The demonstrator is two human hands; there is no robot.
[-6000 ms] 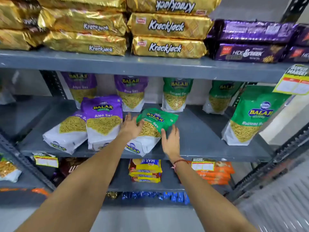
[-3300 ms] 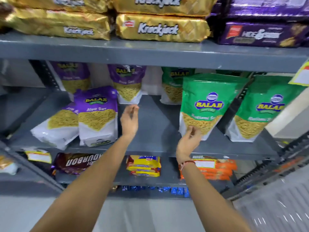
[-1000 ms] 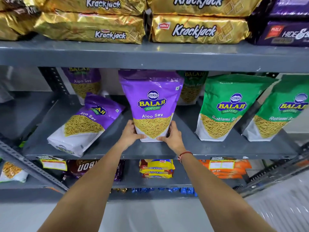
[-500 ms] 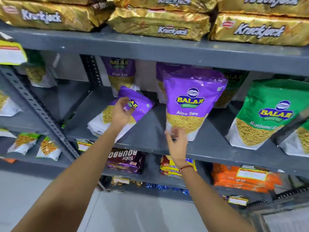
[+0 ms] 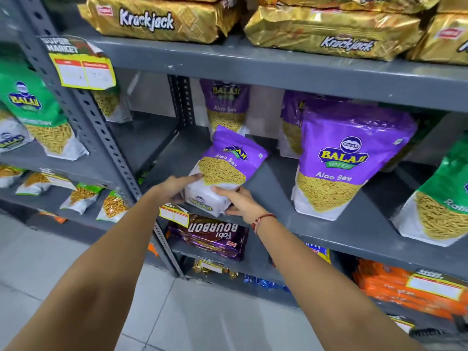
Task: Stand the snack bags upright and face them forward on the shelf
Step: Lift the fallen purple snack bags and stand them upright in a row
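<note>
Head view: the left hand (image 5: pixel 174 186) and right hand (image 5: pixel 238 202) clasp the white base of the leaning Aloo Sev bag (image 5: pixel 222 173), fingers curled around its sides, at the shelf (image 5: pixel 278 198) front edge. Risk: the base overhangs the lip and may slip off toward 6 o'clock. The upright purple bag (image 5: pixel 349 163) stands at 3 o'clock; a swing could topple it. Open deck lies toward 12 o'clock.
</note>
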